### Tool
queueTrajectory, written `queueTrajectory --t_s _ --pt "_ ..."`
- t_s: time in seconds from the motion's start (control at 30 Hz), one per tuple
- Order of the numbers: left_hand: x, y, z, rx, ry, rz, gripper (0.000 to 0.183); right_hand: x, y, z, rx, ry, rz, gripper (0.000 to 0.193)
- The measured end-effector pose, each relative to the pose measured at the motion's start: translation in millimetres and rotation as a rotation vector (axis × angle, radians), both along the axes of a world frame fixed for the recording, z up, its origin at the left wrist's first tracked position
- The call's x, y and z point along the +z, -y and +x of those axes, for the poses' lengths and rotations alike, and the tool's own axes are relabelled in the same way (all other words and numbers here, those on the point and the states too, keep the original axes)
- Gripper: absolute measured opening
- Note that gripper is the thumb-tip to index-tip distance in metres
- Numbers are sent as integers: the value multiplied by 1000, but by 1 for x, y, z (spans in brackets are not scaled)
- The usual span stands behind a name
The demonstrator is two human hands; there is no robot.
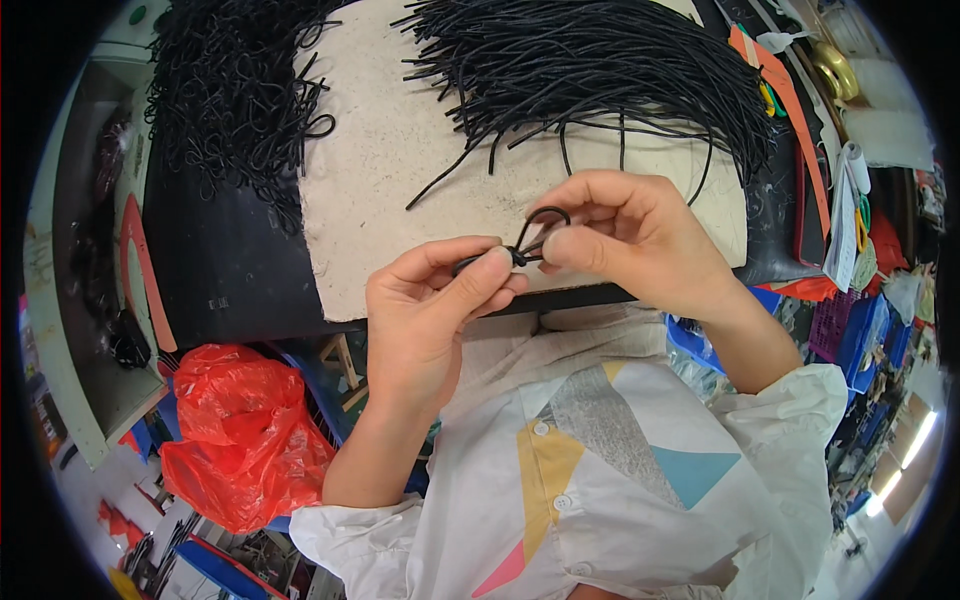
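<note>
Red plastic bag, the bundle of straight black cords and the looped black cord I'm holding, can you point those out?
Red plastic bag (245, 430), head view: middle of its crumpled surface.
Straight black cords (600, 75), head view: middle of the bundle.
Looped black cord (518, 257), head view: bunched part at the loop's base.

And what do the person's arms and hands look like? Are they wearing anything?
The left hand and right hand look bare: no gloves, rings or watch show. A loose, wrinkled white cloth sleeve and a matching puffy one end near the elbows, leaving the forearms uncovered.
</note>
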State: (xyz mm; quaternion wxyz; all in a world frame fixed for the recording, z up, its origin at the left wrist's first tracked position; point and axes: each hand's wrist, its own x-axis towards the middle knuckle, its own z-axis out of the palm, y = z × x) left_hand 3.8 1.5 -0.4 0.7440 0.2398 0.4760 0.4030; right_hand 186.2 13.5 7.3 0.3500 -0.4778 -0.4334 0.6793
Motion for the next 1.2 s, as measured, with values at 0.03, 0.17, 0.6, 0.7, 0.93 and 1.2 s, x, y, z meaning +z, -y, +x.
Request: queueTrajectory --t_s 0.03,0.17,0.6,0.7,0.93,1.2 --pt "1 -1 -1 5 4 -6 18 -1 1 2 9 4 -13 14" --pt "4 -1 2 -12 8 -15 20 0 0 3 45 6 -20 14" --pt "6 0 3 -62 -8 1 18 7 -5 1 61 75 61 14" --pt "7 -1 4 -49 -17 -19 18 9 -3 -1 6 29 33 14" --pt "7 0 5 40 -5 51 15 8 -1 6 168 298 226 8" --pt "4 -1 11 105 -54 164 15 6 1 -4 39 303 405 12"
